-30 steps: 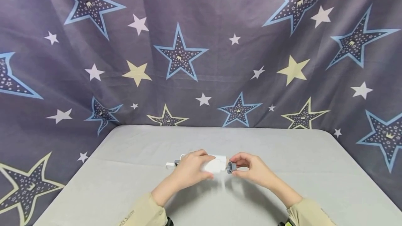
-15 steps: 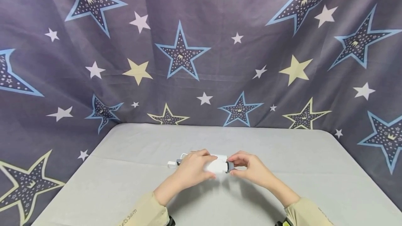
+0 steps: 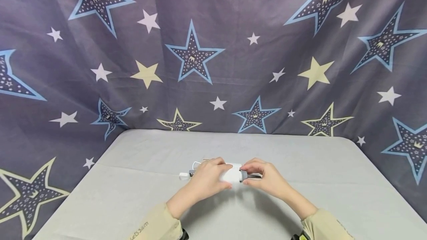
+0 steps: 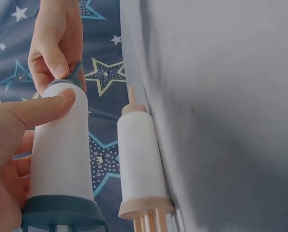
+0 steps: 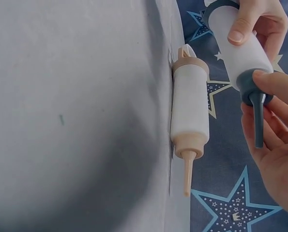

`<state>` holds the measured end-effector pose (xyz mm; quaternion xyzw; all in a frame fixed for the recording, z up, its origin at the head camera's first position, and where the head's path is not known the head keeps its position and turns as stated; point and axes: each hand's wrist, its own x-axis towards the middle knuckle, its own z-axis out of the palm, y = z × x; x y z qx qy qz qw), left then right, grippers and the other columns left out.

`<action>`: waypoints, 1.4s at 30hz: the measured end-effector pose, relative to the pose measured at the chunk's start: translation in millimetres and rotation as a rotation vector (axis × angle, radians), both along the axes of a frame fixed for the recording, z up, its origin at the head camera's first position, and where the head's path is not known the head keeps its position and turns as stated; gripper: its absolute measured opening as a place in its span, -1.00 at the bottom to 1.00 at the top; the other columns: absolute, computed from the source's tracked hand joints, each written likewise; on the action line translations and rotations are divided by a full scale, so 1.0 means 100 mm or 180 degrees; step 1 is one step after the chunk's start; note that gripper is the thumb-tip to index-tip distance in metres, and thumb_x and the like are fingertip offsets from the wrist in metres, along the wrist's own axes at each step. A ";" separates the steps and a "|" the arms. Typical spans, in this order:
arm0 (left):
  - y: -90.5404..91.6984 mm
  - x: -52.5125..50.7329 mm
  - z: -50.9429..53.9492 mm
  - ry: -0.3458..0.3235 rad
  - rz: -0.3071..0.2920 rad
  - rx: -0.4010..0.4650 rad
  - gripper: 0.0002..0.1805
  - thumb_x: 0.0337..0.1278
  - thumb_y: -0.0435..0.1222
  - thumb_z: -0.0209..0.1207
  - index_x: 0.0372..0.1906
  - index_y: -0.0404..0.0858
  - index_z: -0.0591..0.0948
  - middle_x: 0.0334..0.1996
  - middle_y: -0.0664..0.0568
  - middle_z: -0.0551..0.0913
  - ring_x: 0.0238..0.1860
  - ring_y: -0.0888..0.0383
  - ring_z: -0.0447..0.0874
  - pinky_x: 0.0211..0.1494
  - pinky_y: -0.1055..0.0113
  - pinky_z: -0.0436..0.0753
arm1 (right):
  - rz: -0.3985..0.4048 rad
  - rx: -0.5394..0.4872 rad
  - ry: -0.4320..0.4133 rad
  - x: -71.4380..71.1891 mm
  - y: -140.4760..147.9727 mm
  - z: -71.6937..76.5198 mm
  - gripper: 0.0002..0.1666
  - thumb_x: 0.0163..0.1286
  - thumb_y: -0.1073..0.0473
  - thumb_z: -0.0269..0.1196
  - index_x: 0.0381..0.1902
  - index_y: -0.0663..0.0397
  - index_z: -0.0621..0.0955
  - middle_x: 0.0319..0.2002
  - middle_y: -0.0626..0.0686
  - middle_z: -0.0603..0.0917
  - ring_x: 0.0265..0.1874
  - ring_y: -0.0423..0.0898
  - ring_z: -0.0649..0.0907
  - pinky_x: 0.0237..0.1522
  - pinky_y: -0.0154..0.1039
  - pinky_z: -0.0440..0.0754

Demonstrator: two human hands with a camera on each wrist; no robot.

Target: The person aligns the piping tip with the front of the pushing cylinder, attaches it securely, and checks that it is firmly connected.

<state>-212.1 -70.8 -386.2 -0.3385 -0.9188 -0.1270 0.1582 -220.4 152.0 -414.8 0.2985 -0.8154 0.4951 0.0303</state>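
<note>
My left hand [image 3: 210, 177] grips a white squeeze bottle [image 4: 61, 145] with a grey-blue base [image 4: 61, 210], its thumb along the barrel. At the bottle's other end, my right hand [image 3: 267, 177] pinches a grey-blue nozzle cap [image 5: 252, 87] between thumb and fingers. The cap sits against the bottle's end, its long spout pointing away from the barrel. Whether it is threaded on, I cannot tell. Close beside them is a second white bottle [image 5: 189, 104] with beige ends and a beige spout; in the head view my left hand mostly hides it.
A pale grey cloth-covered table [image 3: 150, 210] lies under both hands. Behind it hangs a dark curtain [image 3: 233, 73] printed with stars. The sleeves [image 3: 160, 223] reach in from the near edge.
My right hand has brought the nozzle cap leftward onto the bottle's end, closing the gap. The cap's spout now shows between my right fingers. My left hand keeps its grip, shifting slightly right.
</note>
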 end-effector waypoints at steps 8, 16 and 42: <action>0.01 0.00 0.02 -0.0120 0.0019 -0.0002 -0.43 -0.29 0.06 0.35 -0.05 -0.09 0.63 -0.31 0.13 0.60 -0.35 0.21 0.56 -0.25 0.33 0.50 | -0.0141 0.0212 0.0257 0.11 -0.05 0.15 -0.63 0.01 0.28 0.37 -0.15 0.11 0.63 -0.16 -0.01 0.61 -0.17 -0.13 0.64 -0.05 -0.24 0.56; 0.01 0.00 0.02 -0.0269 0.0033 0.0046 -0.44 -0.28 0.08 0.33 -0.06 -0.07 0.64 -0.29 0.13 0.60 -0.35 0.23 0.55 -0.28 0.35 0.50 | -0.0093 0.0206 0.0353 0.04 0.00 0.04 -0.63 0.03 0.14 0.37 -0.13 0.04 0.64 -0.16 -0.06 0.62 -0.17 -0.20 0.63 -0.07 -0.30 0.56; 0.04 0.03 0.01 0.0084 0.0033 0.0009 -0.41 -0.32 0.04 0.37 -0.03 -0.07 0.62 -0.27 0.15 0.59 -0.28 0.23 0.54 -0.22 0.32 0.47 | -0.0071 -0.0069 -0.0310 0.02 0.02 0.04 -0.65 0.11 0.09 0.32 -0.15 0.12 0.62 -0.25 0.06 0.68 -0.28 -0.20 0.66 -0.21 -0.33 0.60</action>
